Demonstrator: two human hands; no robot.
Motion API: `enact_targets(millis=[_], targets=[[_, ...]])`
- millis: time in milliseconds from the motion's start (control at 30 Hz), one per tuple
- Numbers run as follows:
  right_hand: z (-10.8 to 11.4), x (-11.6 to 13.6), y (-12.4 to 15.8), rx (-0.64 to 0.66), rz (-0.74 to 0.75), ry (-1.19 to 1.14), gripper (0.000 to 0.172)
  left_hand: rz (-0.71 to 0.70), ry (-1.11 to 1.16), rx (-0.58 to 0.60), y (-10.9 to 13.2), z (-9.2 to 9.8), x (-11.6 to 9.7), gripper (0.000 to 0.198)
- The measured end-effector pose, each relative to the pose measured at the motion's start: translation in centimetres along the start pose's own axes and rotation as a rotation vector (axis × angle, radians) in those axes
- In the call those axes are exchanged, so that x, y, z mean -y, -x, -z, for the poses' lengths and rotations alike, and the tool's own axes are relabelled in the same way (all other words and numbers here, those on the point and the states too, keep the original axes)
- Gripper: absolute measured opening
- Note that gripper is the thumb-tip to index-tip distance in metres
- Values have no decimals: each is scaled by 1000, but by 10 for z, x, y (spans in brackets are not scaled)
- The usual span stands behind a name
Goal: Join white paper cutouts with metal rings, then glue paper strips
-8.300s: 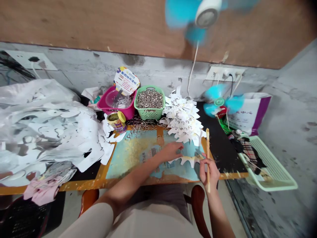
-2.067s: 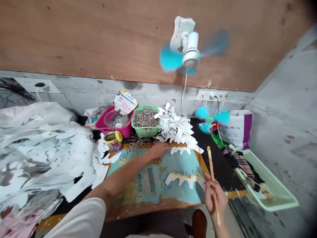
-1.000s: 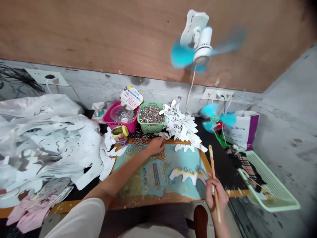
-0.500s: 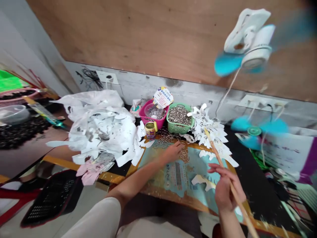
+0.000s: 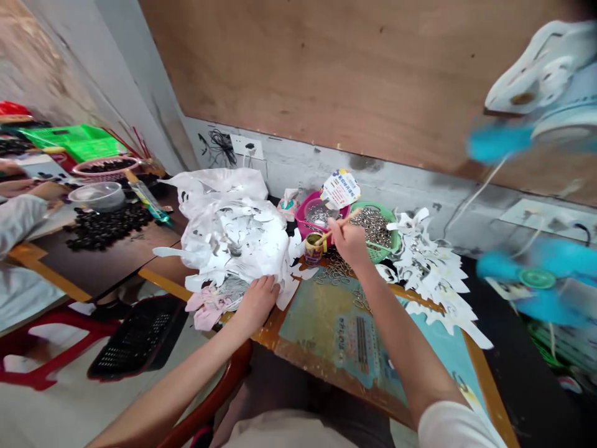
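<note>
My left hand (image 5: pixel 258 303) reaches onto the near edge of a heap of white cut-out pieces (image 5: pixel 242 239), its fingers slightly bent over them with no grip visible. Between the fingers of my right hand (image 5: pixel 349 241) is a thin wooden-handled brush (image 5: pixel 336 228). The brush slants down into a small tin (image 5: pixel 314 250), and its tip is hidden inside. Behind the tin stands a pink basket (image 5: pixel 303 218). A green basket (image 5: pixel 380 252) full of small metal parts is partly covered by my right hand. Metal rings (image 5: pixel 336 272) lie loose in front.
Overlapping white pieces (image 5: pixel 431 267) with jagged edges spread at the right. Blue-bladed fans (image 5: pixel 536 277) stand beyond them. Pink cloth (image 5: pixel 205 306) hangs near the table edge. On the left, another person's sleeve (image 5: pixel 21 221) shows beside black pieces (image 5: pixel 107 227).
My left hand has left the metal rings for the white heap. My right hand has carried the brush from the near right to the tin. The view has swung left.
</note>
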State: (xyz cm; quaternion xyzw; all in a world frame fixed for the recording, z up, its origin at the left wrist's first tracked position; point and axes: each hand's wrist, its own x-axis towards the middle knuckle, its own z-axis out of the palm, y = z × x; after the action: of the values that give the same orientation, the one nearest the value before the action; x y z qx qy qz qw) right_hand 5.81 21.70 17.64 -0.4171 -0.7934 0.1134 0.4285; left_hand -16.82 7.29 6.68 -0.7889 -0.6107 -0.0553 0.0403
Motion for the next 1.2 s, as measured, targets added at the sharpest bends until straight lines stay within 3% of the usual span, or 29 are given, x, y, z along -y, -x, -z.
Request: enact_targets(millis=[100,200,400,500,667,767,867,967,1200], targets=[[-34,-8,-18,57,-10,26,55,-4,-39,68,4,4,9,24],[-45,-14,-21,81,-26,16,58,-21,-34,133,4,6,16,16],[-2,-13,-9,-62,-102,-46,63,-49,25,217,-1,6,33,16],[21,-9,5,-181,-180,-195,61,-62,58,239,-6,9,37,8],[46,-15,44,-234,-339,-494,57,-67,114,246,-15,20,43,19],[57,-23,79,-280,-437,-694,53,-21,118,189,-18,25,40,18],[67,-25,119,-404,-526,-912,42,52,117,42,-17,28,25,20],[75,-21,156,-485,-553,-965,32,27,155,-83,-12,25,-7,25],[83,-28,225,-494,-634,-1028,29,-291,320,-14,18,-12,-101,14]])
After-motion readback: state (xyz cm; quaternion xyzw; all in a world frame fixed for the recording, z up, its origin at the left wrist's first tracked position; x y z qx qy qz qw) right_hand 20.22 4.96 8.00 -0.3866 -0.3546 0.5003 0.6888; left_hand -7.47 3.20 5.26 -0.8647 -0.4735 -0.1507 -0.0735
